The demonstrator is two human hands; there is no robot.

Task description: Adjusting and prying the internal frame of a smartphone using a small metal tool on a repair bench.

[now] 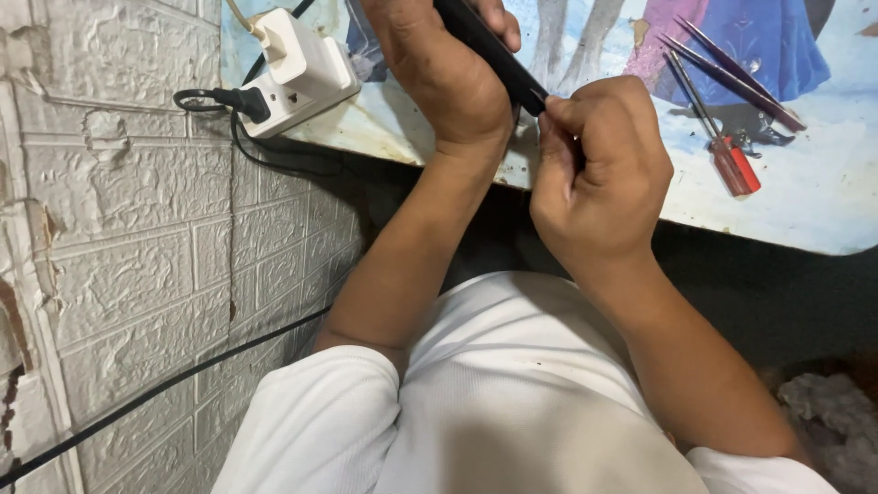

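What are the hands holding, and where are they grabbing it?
The left hand wraps around the middle of a thin black flat device. The right hand pinches at its near end; what those fingertips grip is too small to tell.

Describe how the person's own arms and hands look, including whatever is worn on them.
Both hands, left and right, are bare: no gloves, and no rings or watch show. The forearms are bare too. Short white sleeves of a finely ribbed shirt cover only the upper arms. No markings show.

Picture-printed table (823, 210), white power strip (302, 78) at its edge, red-handled screwdriver (722, 137), thin dark tools (732, 69) beside it
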